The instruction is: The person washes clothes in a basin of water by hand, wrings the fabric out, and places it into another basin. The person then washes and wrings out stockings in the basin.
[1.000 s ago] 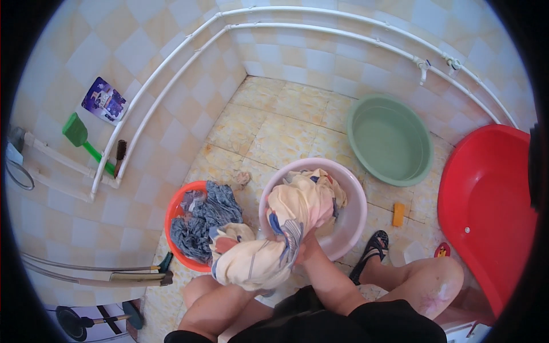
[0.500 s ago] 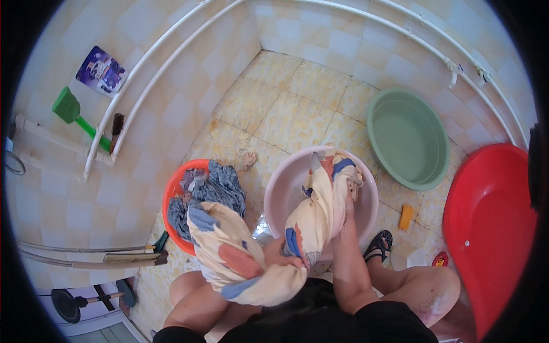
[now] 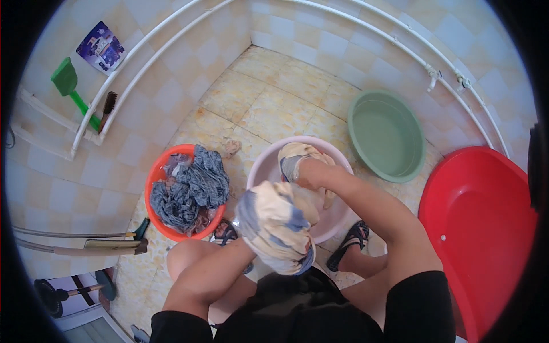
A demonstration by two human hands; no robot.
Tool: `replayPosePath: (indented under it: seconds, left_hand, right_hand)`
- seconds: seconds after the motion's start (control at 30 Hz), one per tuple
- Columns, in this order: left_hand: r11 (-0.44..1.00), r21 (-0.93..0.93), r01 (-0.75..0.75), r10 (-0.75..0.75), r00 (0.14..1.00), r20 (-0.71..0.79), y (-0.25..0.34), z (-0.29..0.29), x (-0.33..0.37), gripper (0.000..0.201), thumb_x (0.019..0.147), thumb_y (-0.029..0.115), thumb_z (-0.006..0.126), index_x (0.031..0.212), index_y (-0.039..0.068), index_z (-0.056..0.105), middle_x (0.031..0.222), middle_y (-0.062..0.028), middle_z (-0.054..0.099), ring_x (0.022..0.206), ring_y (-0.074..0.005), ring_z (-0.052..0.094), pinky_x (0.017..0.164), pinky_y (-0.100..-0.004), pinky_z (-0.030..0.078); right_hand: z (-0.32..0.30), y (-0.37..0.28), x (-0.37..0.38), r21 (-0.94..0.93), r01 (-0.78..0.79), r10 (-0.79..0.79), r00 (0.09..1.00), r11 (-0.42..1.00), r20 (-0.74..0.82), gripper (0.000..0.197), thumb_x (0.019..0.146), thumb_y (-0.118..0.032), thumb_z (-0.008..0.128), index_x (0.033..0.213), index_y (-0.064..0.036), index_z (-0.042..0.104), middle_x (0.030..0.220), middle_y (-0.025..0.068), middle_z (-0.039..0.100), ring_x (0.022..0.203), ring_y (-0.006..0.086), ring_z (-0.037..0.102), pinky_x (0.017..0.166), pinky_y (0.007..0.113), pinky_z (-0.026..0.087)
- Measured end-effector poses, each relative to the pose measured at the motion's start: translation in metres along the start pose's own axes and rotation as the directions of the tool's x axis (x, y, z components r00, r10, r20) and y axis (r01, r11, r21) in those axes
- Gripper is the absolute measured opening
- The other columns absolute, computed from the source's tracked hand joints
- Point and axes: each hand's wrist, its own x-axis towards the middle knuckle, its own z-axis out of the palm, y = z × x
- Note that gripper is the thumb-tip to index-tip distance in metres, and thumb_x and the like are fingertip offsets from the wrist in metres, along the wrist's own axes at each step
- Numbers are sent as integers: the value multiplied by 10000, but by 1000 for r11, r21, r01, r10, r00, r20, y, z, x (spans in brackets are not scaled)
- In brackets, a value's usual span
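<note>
A cream cloth [image 3: 274, 220] with blue and orange-red patches is bunched and twisted between my two hands. One bulky end is held up at the end of my left forearm [image 3: 220, 268], its folds covering the hand and fingers. My right hand [image 3: 310, 174] is closed around the other part of the cloth, over the pale pink basin [image 3: 338, 220]. Some of the cloth hangs down inside this basin, which stands on the floor in front of me. The cloth's raised end is slightly blurred.
At left, an orange-red basin [image 3: 153, 208] holds grey-blue patterned clothes [image 3: 209, 177]. A green basin [image 3: 389, 128] with water stands at the back right, beside a large red tub [image 3: 480, 228]. White pipes [image 3: 394, 40] run along the tiled walls. My sandalled feet flank the pink basin.
My right hand has come up from inside the basin and moved left across the cloth. The cloth's near end has shifted right and bunched up over my left hand. The view has shifted slightly.
</note>
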Motion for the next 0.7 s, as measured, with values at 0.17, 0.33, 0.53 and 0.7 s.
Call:
replayPosePath:
  seconds: [0.17, 0.33, 0.53, 0.7]
  left_hand:
    - [846, -529, -68, 153, 981, 118, -101, 13, 64, 779, 697, 405, 716, 1251, -21, 373, 1149, -198, 547, 1054, -245, 544, 914, -339, 409]
    - [890, 419, 180, -144, 983, -115, -14, 14, 40, 1055, 698, 407, 698, 1313, -152, 49, 1048, -301, 557, 1002, -318, 574, 858, -325, 436]
    - [961, -265, -79, -3, 955, -297, 26, 43, 3, 969, 680, 254, 739, 1347, -50, 106, 1035, -200, 570, 918, -298, 580, 805, -334, 453]
    - [874, -313, -373, 321, 925, -206, 27, 20, 1, 546, 733, 127, 646, 1222, 26, 425, 993, -83, 570, 834, -204, 577, 734, -321, 461]
  right_hand:
    - [23, -2, 29, -149, -286, 285, 958, 947, -31, 303, 732, -303, 615, 915, -73, 686, 997, 157, 633, 960, 286, 590, 861, 361, 431]
    - [8, -4, 13, -175, -388, 391, 920, 905, -17, 297, 705, -274, 654, 929, -82, 689, 1036, 118, 634, 992, 248, 595, 869, 338, 454]
    - [19, 0, 32, -99, -526, 524, 850, 844, -48, 321, 669, -239, 686, 960, -102, 688, 1034, 111, 636, 990, 241, 597, 852, 331, 464]
    - [4, 7, 8, 27, -268, 270, 961, 963, -58, 353, 718, -245, 643, 1018, -58, 649, 1041, 119, 630, 928, 225, 610, 801, 320, 479]
